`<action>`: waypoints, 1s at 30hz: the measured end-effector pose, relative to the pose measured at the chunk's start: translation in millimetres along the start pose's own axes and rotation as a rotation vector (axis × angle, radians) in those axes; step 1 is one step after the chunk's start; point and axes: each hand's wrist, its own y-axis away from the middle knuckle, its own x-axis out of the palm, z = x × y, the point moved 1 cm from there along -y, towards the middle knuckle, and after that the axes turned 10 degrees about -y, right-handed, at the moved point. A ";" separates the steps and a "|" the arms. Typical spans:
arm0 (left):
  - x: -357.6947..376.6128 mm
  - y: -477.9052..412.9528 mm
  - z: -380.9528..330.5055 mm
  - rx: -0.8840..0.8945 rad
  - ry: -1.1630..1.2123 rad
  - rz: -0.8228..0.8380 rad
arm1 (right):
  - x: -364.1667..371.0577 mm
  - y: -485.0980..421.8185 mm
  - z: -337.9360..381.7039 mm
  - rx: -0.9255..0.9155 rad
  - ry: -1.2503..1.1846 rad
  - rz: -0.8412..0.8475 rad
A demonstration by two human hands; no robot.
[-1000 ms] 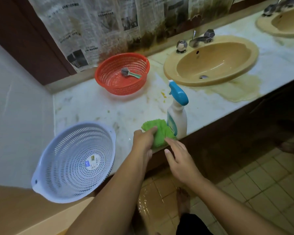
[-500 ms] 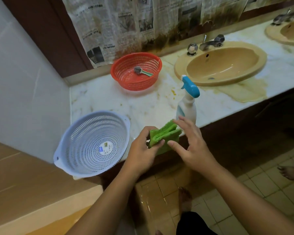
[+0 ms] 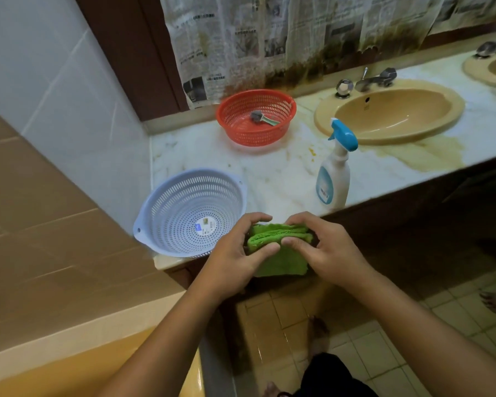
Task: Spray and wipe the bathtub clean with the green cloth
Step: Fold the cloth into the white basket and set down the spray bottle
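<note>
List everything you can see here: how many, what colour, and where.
green cloth: one, green, folded, held before the counter's front edge
spray bottle: one, white with blue trigger, upright near the counter's front edge
red basket: one, red, back of counter
brush: one, grey head, green handle, inside red basket
colander: one, pale blue, counter's left front corner
sinks: two, tan, set in countertop at right
countertop: one, white marble, stained
newspaper: several sheets, printed grey, wall behind counter
left hand: one, pinches cloth's left side
right hand: one, pinches cloth's right side
</note>
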 end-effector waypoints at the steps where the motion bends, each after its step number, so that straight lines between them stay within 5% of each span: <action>1: -3.5 3.1 -0.5 0.014 -0.075 -0.012 | 4.3 0.4 1.9 -0.004 -0.001 0.000; 10: -33.7 16.0 2.7 0.085 -0.416 -0.086 | 31.8 -11.4 11.0 -0.001 -0.096 0.001; 15: -51.1 19.2 3.4 -0.002 -0.334 -0.132 | 44.8 -34.7 16.3 0.064 -0.225 -0.022; 20: -78.3 24.1 15.2 -0.121 -0.205 -0.378 | 65.1 -68.4 18.9 0.142 -0.396 0.008; 30: -114.3 12.9 39.7 -0.355 -0.039 -0.770 | 138.4 -145.6 18.6 0.160 -0.129 0.175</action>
